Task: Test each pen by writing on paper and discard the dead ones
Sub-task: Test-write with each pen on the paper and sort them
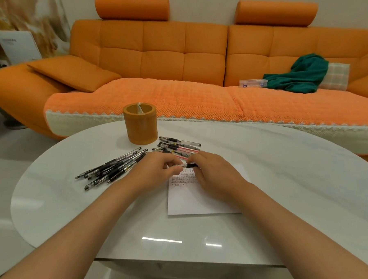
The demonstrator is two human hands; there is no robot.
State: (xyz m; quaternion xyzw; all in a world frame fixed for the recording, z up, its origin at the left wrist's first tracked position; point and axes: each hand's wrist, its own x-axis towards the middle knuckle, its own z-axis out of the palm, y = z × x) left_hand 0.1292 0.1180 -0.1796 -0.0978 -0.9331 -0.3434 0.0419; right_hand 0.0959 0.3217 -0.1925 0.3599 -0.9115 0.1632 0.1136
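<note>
Head view: left hand (156, 170) and right hand (214, 173) pinch a slim clear-barrelled pen (187, 165).

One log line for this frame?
left hand + right hand grip pen over paper | pens: left pile, right pile | holder upright

This is a home living room, shown by the long orange sofa (161, 59) with headrests, a loose cushion (75, 73), a green garment (301, 75) left on the seat, and a low white worktop (262, 164) before it.
</note>
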